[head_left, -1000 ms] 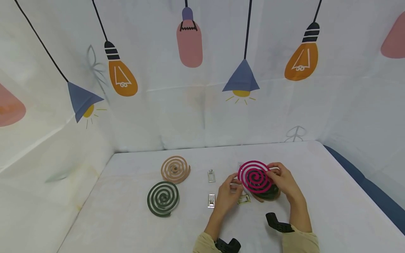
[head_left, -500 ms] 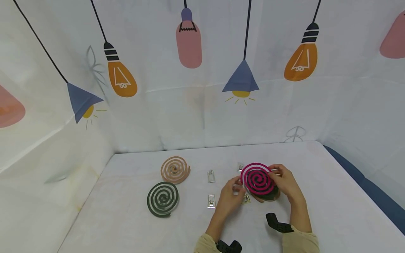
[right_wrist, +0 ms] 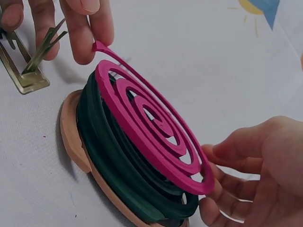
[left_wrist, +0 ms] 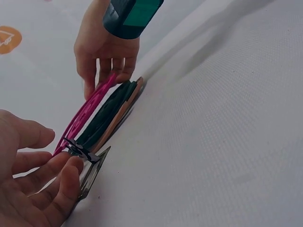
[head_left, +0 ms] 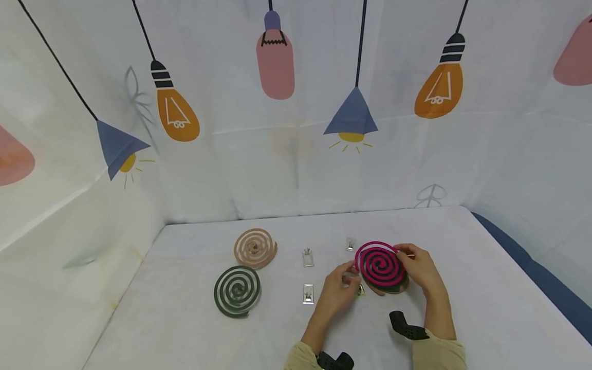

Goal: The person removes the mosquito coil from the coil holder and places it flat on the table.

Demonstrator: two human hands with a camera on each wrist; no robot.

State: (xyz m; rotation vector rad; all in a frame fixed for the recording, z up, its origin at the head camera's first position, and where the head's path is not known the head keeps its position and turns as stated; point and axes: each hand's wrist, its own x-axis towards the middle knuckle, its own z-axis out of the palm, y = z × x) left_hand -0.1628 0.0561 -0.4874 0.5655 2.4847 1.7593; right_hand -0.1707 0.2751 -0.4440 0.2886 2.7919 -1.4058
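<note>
In the head view a pink mosquito coil [head_left: 380,263] lies slightly tilted over a stack of green and tan coils. My right hand [head_left: 420,270] pinches its right edge between thumb and fingers. At its left, the fingers of my left hand [head_left: 339,292] touch the coil's outer end, the thumb held apart. The right wrist view shows the dark green coils [right_wrist: 102,146] directly underneath, with a tan coil [right_wrist: 70,135] at the bottom against the table. A metal coil stand [left_wrist: 90,175] with a raised prong is beside the left fingers, partly hidden in the head view.
On the left of the white table [head_left: 176,308] lie a tan coil [head_left: 240,248] and a green coil [head_left: 237,291]. Small metal stands [head_left: 308,294] sit mid-table, with another stand [head_left: 350,244] behind the stack. A printed white curtain [head_left: 259,169] rises along the back.
The pink coil has moved slightly right and toward me, now covering more of the green coils. Both hands moved with it, and the stand behind the stack has come into view.
</note>
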